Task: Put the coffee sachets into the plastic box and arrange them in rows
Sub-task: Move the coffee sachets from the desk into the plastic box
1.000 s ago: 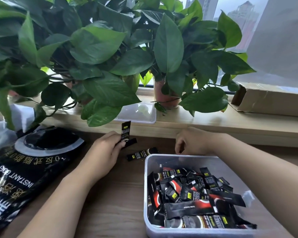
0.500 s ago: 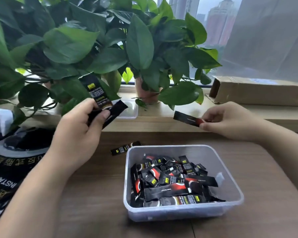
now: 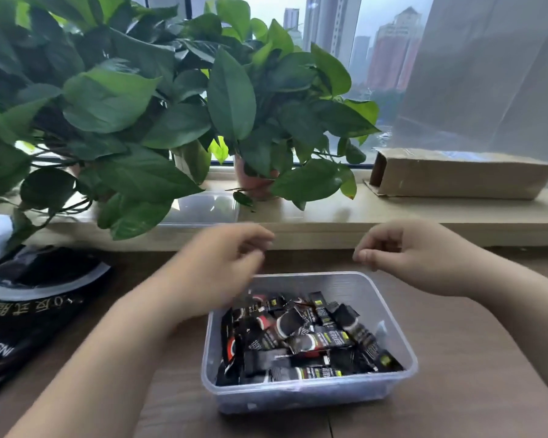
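Both the left hand [image 3: 222, 263] and right hand [image 3: 405, 254] hover empty, fingers loosely curled, above the far edge of the plastic box [image 3: 405, 371], whose coffee sachets [image 3: 301, 339] lie jumbled directly below, nearer the left.

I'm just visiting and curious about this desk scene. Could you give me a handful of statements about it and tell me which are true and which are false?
1. The coffee sachets in the plastic box lie in neat rows. False: they are in a jumbled heap.
2. Both hands are above the far end of the box. True: the left hand and the right hand are there, with no sachet visible in either.
3. A cardboard box lies on the windowsill. True.
4. The plastic box is filled to the brim. False: the sachets stay well below the rim.
5. The large black coffee bag is right of the box. False: it lies left.
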### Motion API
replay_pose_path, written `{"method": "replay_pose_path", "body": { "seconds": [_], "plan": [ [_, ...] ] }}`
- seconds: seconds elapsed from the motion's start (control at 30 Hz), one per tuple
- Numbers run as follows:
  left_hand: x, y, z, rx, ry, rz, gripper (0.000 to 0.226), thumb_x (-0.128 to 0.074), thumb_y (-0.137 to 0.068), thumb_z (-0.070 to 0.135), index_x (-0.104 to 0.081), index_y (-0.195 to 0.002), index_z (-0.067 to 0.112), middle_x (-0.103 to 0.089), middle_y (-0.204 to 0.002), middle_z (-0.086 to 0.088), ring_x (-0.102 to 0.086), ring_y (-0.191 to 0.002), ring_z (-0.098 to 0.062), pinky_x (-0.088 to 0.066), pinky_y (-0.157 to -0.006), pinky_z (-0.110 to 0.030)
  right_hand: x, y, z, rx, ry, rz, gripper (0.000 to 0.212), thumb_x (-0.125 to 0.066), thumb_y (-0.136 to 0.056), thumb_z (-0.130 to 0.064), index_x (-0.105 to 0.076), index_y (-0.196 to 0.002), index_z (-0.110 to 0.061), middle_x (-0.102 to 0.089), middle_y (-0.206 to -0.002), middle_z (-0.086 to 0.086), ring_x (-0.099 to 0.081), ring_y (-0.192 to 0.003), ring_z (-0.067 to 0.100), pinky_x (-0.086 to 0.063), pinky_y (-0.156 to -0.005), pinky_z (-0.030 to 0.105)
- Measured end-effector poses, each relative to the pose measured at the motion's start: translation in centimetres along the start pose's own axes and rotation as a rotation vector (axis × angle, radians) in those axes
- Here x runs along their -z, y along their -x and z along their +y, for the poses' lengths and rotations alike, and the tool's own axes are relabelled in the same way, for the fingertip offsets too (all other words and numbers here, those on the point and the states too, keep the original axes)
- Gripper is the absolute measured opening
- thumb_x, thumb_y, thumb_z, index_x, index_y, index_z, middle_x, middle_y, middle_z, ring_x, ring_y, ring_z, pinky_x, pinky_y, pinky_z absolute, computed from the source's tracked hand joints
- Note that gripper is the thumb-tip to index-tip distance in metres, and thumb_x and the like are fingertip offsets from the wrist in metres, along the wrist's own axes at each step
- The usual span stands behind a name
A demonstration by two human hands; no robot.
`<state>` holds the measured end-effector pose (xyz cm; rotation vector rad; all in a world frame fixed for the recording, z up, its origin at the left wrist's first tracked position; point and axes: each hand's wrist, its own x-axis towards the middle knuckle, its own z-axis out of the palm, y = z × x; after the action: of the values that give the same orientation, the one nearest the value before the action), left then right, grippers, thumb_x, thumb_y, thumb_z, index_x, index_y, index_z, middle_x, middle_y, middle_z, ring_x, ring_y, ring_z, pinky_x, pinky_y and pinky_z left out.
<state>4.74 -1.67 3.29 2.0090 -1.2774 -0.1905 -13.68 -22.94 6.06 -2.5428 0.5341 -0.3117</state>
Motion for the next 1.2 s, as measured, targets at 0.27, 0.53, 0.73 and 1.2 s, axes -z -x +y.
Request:
{"method": "replay_pose_path", "body": {
  "seconds": [0.27, 0.53, 0.73, 1.2],
  "plan": [
    [-2.1, -0.1, -11.6, 0.294, -0.118, 0.08, 0.03, -0.076, -0.085, 0.032, -0.074, -0.114, 0.024, -0.071, -0.11, 0.009, -0.065, -0.106, -0.01, -0.047, -0.092, -0.026, -4.7, -7.5, -2.5, 0.148, 0.122, -0.229, 0.01, -0.073, -0.083, -0.018, -0.08, -0.087, -0.023, -0.069, -0.068, -0.016, -0.059, -0.061, -0.01, -0.042, -0.058, 0.004],
    [-3.4, -0.2, -14.0, 0.191, -0.264, 0.123, 0.03, -0.08, -0.081, 0.023, -0.074, -0.11, 0.024, -0.064, -0.091, 0.009, -0.06, -0.089, -0.015, -0.046, -0.079, -0.029, -9.6, -13.6, -3.3, 0.002, 0.389, -0.716, 0.036, -0.085, -0.071, -0.046, -0.075, -0.09, -0.018, -0.076, -0.092, -0.002, -0.07, -0.084, 0.017, -0.056, -0.068, 0.027],
    [-3.0, 0.0, -13.8, 0.171, -0.181, 0.224, 0.026, -0.082, -0.077, 0.009, -0.068, -0.084, 0.03, -0.063, -0.078, 0.01, -0.058, -0.076, -0.001, -0.037, -0.066, -0.007, -10.8, -13.9, -3.5, 0.032, 0.405, -0.746, 0.029, -0.082, -0.076, -0.033, -0.074, -0.087, -0.007, -0.076, -0.083, 0.009, -0.063, -0.067, 0.015, -0.059, -0.079, 0.036],
    [-1.7, 1.6, -7.7, -0.027, 0.104, 0.571, 0.035, -0.083, -0.077, 0.022, -0.05, -0.067, 0.017, -0.053, -0.055, -0.006, -0.043, -0.05, -0.024, -0.036, -0.049, -0.03, -2.2, -4.2, -3.0, 0.078, -0.031, 0.048, 0.012, -0.078, -0.083, -0.025, -0.07, -0.092, -0.022, -0.068, -0.064, -0.007, -0.056, -0.054, -0.003, -0.043, -0.057, 0.017]
  ]
}}
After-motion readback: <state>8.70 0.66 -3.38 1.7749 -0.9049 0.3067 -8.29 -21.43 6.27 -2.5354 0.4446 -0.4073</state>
